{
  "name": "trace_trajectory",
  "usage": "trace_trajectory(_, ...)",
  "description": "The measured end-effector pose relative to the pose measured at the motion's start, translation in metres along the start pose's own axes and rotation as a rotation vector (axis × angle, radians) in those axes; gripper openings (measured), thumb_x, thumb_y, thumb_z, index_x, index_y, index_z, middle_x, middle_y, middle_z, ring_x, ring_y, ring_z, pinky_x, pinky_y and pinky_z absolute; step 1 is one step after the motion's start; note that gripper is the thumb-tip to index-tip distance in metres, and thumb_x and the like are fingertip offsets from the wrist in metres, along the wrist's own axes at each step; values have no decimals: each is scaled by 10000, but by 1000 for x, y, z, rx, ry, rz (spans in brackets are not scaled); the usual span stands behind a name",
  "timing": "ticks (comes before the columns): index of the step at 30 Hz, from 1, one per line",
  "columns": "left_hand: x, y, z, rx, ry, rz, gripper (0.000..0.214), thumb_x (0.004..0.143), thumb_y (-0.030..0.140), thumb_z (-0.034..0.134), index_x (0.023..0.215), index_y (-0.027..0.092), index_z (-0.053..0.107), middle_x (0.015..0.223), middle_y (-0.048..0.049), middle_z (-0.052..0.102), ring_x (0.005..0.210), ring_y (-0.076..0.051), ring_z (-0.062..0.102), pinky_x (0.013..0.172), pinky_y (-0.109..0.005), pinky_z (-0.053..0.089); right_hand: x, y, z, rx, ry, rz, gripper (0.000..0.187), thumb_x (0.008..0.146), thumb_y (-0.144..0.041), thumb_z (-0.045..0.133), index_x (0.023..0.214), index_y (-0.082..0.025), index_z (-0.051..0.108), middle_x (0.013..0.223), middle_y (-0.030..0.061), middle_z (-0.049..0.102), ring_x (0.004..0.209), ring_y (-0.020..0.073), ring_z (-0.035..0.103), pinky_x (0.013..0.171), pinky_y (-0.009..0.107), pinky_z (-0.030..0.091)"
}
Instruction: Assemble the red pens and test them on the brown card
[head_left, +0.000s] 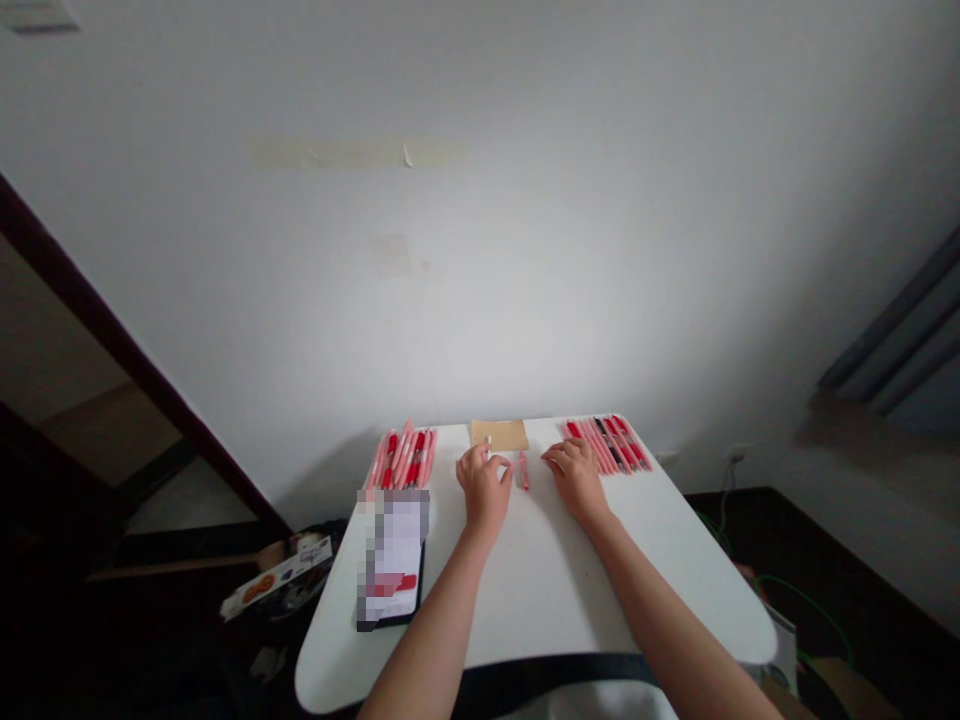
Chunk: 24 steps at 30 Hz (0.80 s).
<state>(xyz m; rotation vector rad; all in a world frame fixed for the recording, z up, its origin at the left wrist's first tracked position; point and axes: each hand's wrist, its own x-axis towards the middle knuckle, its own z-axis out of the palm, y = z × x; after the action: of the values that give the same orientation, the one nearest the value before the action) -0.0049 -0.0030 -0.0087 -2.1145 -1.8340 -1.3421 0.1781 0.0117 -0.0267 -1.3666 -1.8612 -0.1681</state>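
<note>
Both my hands rest on a small white table (540, 590). My left hand (484, 488) is curled, its fingertips pinched on a small pale piece at its top; I cannot make out what it is. A pink pen (523, 470) lies between the hands, just right of the left fingers. My right hand (576, 477) lies knuckles up with fingers bent, beside a row of several pink and red pens (609, 444) at the back right. Whether it holds anything is hidden. Another pile of pink and red pens (402, 460) lies at the back left.
A tan card or envelope (499, 434) lies at the table's far edge against the white wall. A phone with a blurred screen (392, 560) sits on the table's left. A printed box (276, 578) lies on the dark floor at left. Cables run on the floor at right.
</note>
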Motion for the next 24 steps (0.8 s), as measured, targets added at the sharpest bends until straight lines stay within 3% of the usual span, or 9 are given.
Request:
trace_trajectory(7, -1, 3, 0, -34, -14, -3, 44, 766, 274, 679, 775, 234, 694, 1114, -65, 584, 1139, -233, 487, 1014, -471, 332, 1, -9, -3, 54, 47, -68, 161, 906, -246, 543, 944, -242, 700, 885, 54, 681, 1010, 243, 487, 887, 408, 376)
trace_trajectory(24, -1, 4, -2, -36, -77, 21, 39, 768, 251, 672, 799, 242, 695, 1142, -67, 581, 1171, -249, 472, 1036, -503, 321, 2, -20, -9, 66, -35, -103, 174, 900, -222, 543, 954, -247, 707, 873, 54, 678, 982, 234, 489, 889, 394, 357)
